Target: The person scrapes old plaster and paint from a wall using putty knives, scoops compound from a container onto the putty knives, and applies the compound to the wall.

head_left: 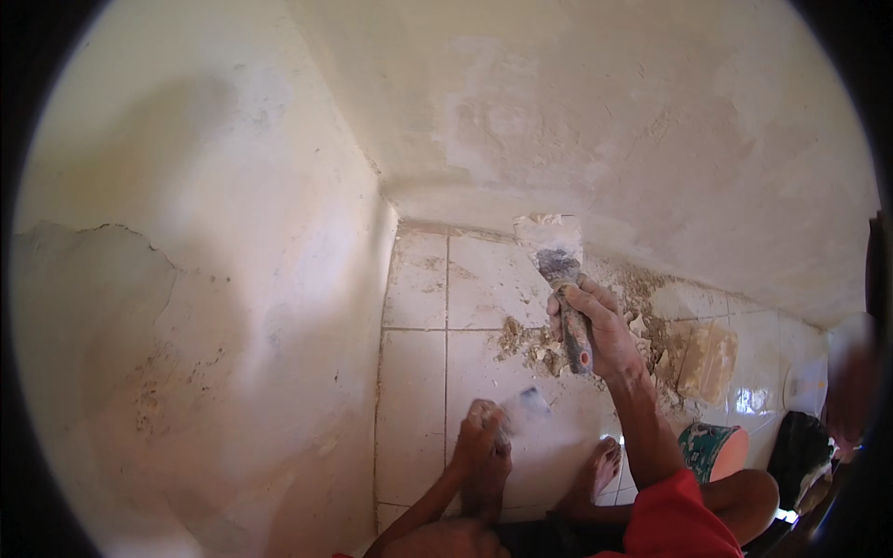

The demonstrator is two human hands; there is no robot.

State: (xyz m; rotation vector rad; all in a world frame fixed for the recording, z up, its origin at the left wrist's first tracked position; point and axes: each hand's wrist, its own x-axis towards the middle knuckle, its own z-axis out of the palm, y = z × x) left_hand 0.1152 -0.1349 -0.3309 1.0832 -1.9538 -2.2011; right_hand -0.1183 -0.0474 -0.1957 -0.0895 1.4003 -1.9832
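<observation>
My right hand (603, 321) is closed around the worn handle of a putty knife (558, 265). Its broad blade points away from me and carries whitish paste, in front of the far wall (577, 121). Lower and to the left, my left hand (479, 435) is wrapped round a second putty knife (530, 405), whose blade points right. Motion smears that blade, and the fingers hide most of its handle. Both hands are above the tiled floor (414, 372), apart from each other.
Crumbled plaster (539, 349) litters the floor along the far wall. A stained, tan slab-like block (709, 363) lies at right, near a green patterned bucket (712, 451). The left wall (186, 307) has cracked, patchy plaster. My bare foot (600, 465) rests below my right forearm.
</observation>
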